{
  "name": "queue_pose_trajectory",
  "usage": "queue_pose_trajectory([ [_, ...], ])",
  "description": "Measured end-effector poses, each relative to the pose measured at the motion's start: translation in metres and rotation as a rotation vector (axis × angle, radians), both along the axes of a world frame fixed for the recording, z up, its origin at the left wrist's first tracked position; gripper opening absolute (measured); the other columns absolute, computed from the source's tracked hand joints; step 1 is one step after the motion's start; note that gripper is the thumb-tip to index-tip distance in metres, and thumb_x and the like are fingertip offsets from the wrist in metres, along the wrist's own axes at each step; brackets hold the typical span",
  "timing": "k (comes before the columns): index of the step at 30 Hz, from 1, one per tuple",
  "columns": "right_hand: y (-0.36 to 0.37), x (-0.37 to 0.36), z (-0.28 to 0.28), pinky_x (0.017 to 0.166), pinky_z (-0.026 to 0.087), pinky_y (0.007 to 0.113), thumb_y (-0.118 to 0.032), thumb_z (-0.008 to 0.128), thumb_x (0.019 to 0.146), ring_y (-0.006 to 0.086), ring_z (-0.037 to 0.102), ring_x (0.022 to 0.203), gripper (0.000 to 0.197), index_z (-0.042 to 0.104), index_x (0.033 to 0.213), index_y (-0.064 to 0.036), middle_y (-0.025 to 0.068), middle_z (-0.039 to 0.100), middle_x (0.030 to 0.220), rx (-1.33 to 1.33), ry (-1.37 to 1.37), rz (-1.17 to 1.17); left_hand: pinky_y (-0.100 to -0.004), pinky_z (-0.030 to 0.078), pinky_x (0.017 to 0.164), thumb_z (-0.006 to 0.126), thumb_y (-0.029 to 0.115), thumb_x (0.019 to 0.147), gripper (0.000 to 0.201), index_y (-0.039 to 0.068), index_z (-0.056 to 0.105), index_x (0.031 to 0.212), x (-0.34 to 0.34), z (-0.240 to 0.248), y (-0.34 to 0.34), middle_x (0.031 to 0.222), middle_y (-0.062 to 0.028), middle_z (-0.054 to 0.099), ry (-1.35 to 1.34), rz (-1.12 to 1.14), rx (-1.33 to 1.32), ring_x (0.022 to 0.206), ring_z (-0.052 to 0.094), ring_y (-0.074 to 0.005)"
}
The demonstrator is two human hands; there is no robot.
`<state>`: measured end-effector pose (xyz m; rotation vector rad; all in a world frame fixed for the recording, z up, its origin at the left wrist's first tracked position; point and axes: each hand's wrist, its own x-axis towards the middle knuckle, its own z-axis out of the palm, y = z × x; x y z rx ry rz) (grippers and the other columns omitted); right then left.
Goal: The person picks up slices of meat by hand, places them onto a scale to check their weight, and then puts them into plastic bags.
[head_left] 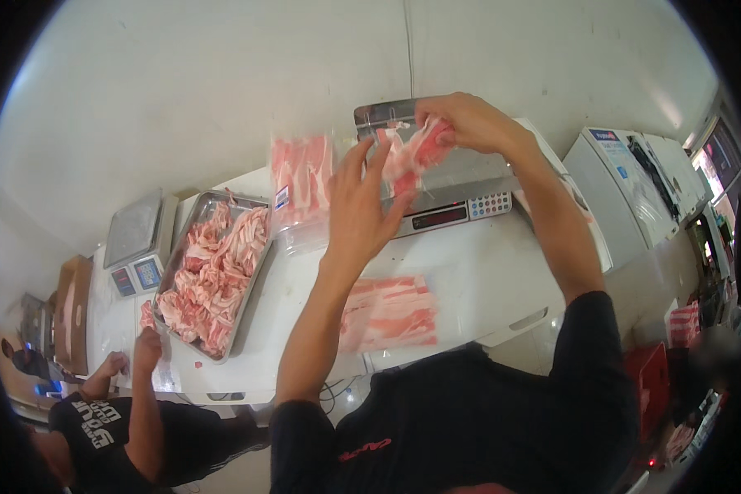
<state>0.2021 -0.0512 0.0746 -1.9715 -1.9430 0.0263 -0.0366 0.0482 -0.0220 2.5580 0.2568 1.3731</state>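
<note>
My right hand [469,122] grips a bunch of sliced pink meat in a clear plastic bag [412,152], held just above the steel platform of a digital scale [461,185]. My left hand [362,206] is spread open, fingers touching the lower left side of that bag. Another clear bag of sliced meat [302,171] stands left of the scale. A flat filled bag of meat [389,313] lies on the white table [486,280] nearer to me.
A steel tray [247,305] heaped with meat slices sits at the left. A second scale [136,247] stands beyond it. Another person in a black shirt has hands [146,346] at the tray's near corner. White appliances [634,181] stand at the right.
</note>
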Motion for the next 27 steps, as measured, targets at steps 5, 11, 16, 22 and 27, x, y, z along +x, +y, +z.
queue_pose_trajectory([
  [5, -0.039, -0.021, 0.036, 0.079, 0.054, 0.041, -0.001, 0.077, 0.080, 0.0301, 0.069, 0.092, 0.036, 0.066, 0.114, -0.0078, 0.0121, 0.069, 0.101, 0.033, 0.025, 0.291, -0.0435, 0.057, 0.094, 0.064, 0.020, 0.106, 0.046, 0.003, 0.052, 0.146, 0.061, 0.026, -0.008, 0.126, -0.0169, 0.069, 0.356, -0.740, -0.923, 0.108, 0.070, -0.0316],
  [11, -0.103, 0.001, -0.026, 0.079, 0.056, 0.039, -0.011, 0.085, 0.079, 0.0283, 0.069, 0.096, 0.040, 0.070, 0.116, -0.0098, 0.0098, 0.071, 0.112, 0.686, 0.117, 0.174, -0.0352, 0.052, 0.102, 0.052, 0.016, 0.113, 0.047, 0.001, 0.044, 0.156, 0.063, -0.005, -0.094, 0.136, -0.0105, 0.064, 0.047, -0.784, -1.211, 0.120, 0.064, -0.0194],
  [16, -0.139, -0.037, -0.114, 0.073, 0.055, 0.032, -0.016, 0.089, 0.082, 0.0205, 0.067, 0.094, 0.043, 0.072, 0.121, -0.0063, 0.0103, 0.069, 0.112, 0.615, 0.652, 0.066, -0.0410, 0.039, 0.120, 0.045, 0.032, 0.115, 0.062, -0.001, 0.027, 0.164, 0.059, -0.050, -0.157, 0.165, -0.0139, 0.039, -0.207, -0.603, -1.262, 0.146, 0.045, -0.0263],
  [22, -0.159, -0.049, -0.163, 0.074, 0.054, 0.033, -0.013, 0.088, 0.080, 0.0196, 0.066, 0.093, 0.049, 0.067, 0.124, -0.0050, 0.0092, 0.068, 0.108, 0.437, 0.997, 0.101, -0.0438, 0.037, 0.122, 0.033, 0.057, 0.113, 0.078, 0.002, 0.020, 0.167, 0.068, -0.105, -0.207, 0.168, -0.0122, 0.035, -0.460, -0.467, -1.356, 0.149, 0.042, -0.0279],
  [27, -0.181, -0.029, -0.189, 0.082, 0.052, 0.029, -0.007, 0.083, 0.083, 0.0142, 0.062, 0.095, 0.037, 0.060, 0.112, -0.0066, 0.0029, 0.064, 0.104, 0.136, 1.140, 0.241, -0.0430, 0.035, 0.123, 0.040, 0.058, 0.111, 0.082, 0.004, 0.016, 0.168, 0.070, -0.129, -0.243, 0.169, -0.0107, 0.032, -0.428, -0.407, -1.338, 0.148, 0.043, -0.0279],
])
